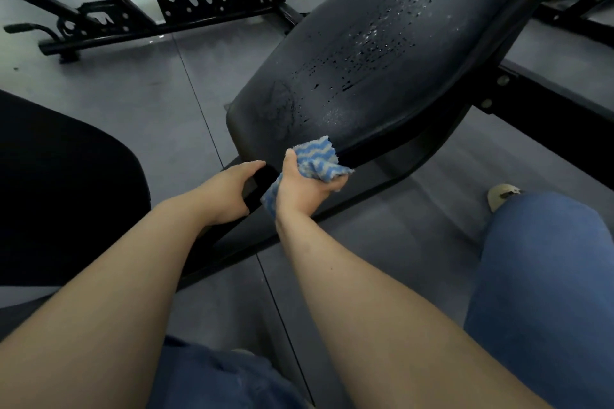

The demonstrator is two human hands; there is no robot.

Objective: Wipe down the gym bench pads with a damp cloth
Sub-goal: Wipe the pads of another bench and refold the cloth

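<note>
Her right hand (304, 188) grips the bunched blue-and-white zigzag cloth (317, 159), soft, light and easily wadded, just below the near edge of the droplet-beaded black vinyl bench pad (365, 53), while her left hand (229, 189) clasps the black steel frame (382, 181).

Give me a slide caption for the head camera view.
Right hand grips a blue-striped cloth at the droplet-covered bench pad; left hand holds the frame.

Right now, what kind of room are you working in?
Most likely a gym: a padded bench pad beaded with droplets, an adjustable bench frame with a notched rail, and rubbery grey flooring.
</note>
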